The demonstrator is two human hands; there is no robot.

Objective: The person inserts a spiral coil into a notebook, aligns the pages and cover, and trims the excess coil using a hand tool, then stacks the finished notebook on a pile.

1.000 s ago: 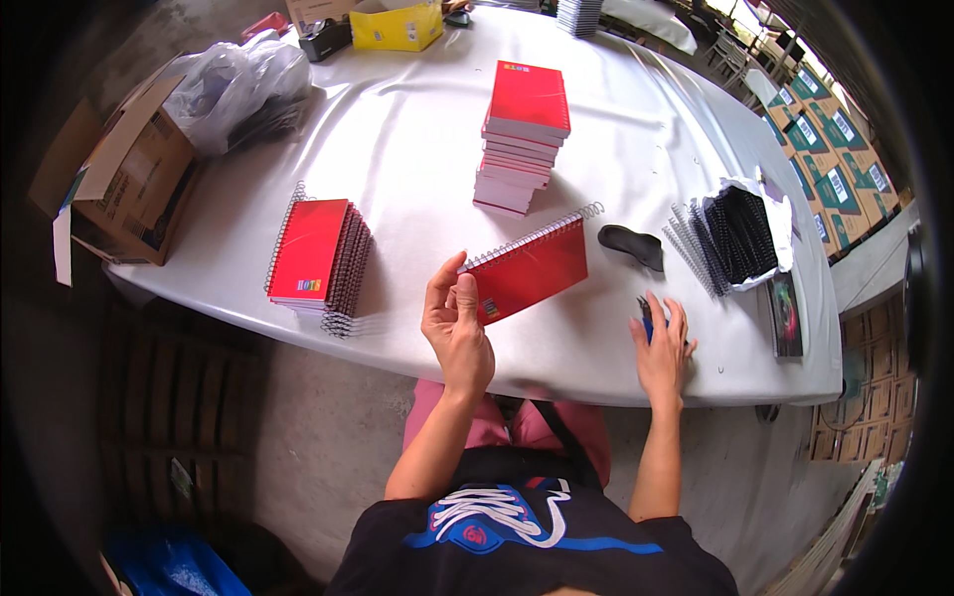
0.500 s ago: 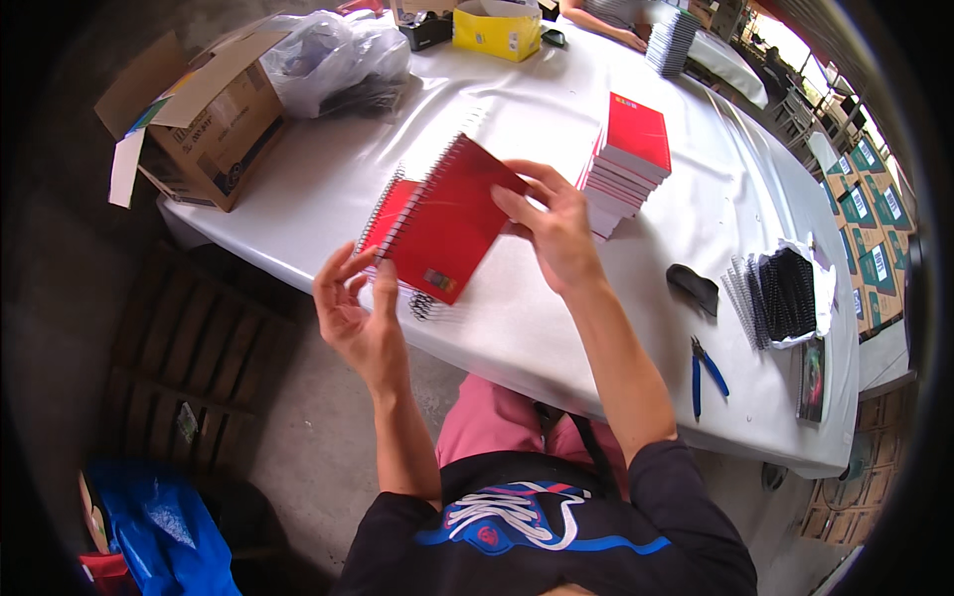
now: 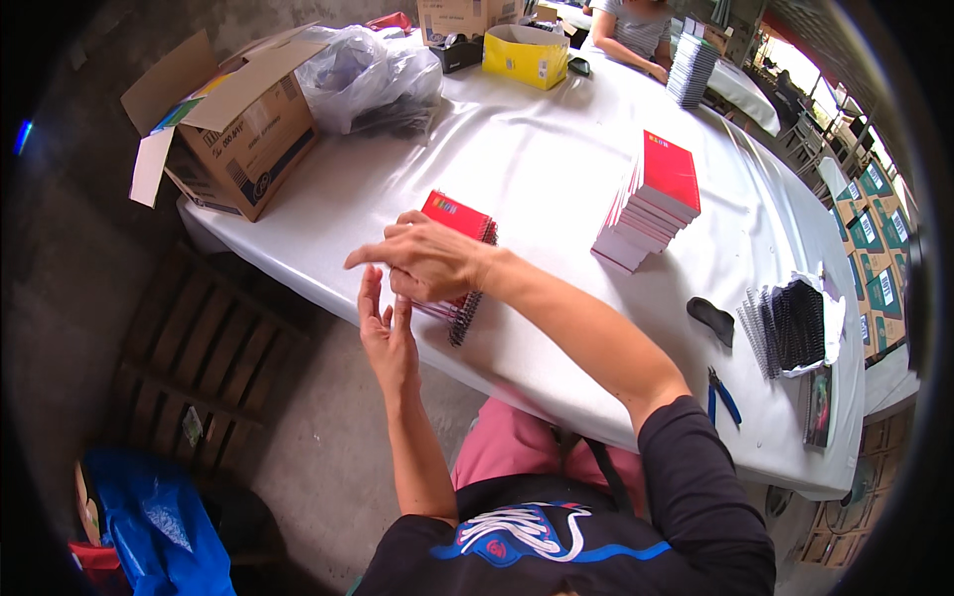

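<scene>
A small stack of red spiral notebooks (image 3: 459, 216) lies near the table's front left edge, coils showing along its right side. My right hand (image 3: 437, 260) reaches across above the stack, its index finger stretched to the left, and covers part of the top cover. Just below it, at the table edge, my left hand (image 3: 391, 346) is raised with fingers apart. The hands are close together at the fingertips; whether they touch is unclear. I see nothing held in either. A taller pile of red-covered books (image 3: 671, 177) stands to the right.
Blue-handled pliers (image 3: 725, 399), a black pouch-like item (image 3: 712, 320) and black binding coils (image 3: 798, 323) lie at the right. An open cardboard box (image 3: 243, 149), a plastic bag (image 3: 363, 74) and a yellow box (image 3: 525, 58) are farther back. Another person (image 3: 632, 35) sits beyond.
The red spiral notebook held in both hands has been let go and now rests on the stack. My right hand has crossed left over it. The view has shifted slightly.
</scene>
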